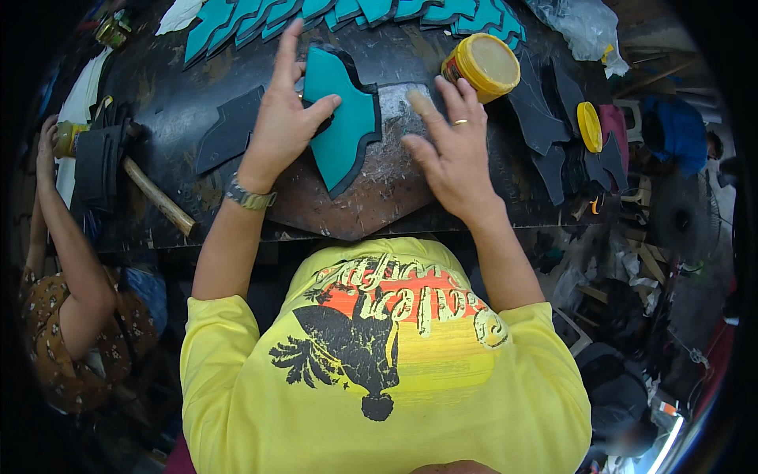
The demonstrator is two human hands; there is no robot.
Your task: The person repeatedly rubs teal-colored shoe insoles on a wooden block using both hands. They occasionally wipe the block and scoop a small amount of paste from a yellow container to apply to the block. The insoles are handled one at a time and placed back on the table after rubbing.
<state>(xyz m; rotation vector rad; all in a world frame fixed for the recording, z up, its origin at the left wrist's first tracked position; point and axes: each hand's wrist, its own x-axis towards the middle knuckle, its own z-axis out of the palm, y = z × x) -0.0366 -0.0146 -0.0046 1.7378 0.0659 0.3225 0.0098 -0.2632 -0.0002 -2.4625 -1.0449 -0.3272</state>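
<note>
1. Teal piece (pixel 345 110), dark-edged with a shaped right side: lies over a brown board (pixel 347 209) at the near edge of the black table (pixel 399 59), in front of the wearer.
2. Left hand (pixel 276 130) at the piece's left side. Thumb over the teal face, index stretched away from the body, wide gap between these 2. Other fingers partly hidden; cannot tell whether they grip the edge. Watch (pixel 251 197) on the wrist.
3. Right hand (pixel 462 154) right of the piece, apart from it, over the board's pale, scuffed area. Fingers loosely spread, nothing seen in them; index tip yellowish. Contact with the board: cannot tell. 1 gold-coloured ring (pixel 459 122).
4. Yellow tub (pixel 483 69), uncovered, pale contents, just beyond the right fingertips. Yellow lid (pixel 589 127) farther right, by dark cut pieces (pixel 537 118).
5. Left of the left hand: dark flat piece (pixel 227 130); farther out, a wooden handle (pixel 158 197) beside a dark stack (pixel 101 166).
6. Far side: overlapping row of teal pieces (pixel 316 12); clear plastic bag (pixel 576 31) at its right.
7. Far left: another person's hand (pixel 47 146) at a small yellow container (pixel 71 139).
</note>
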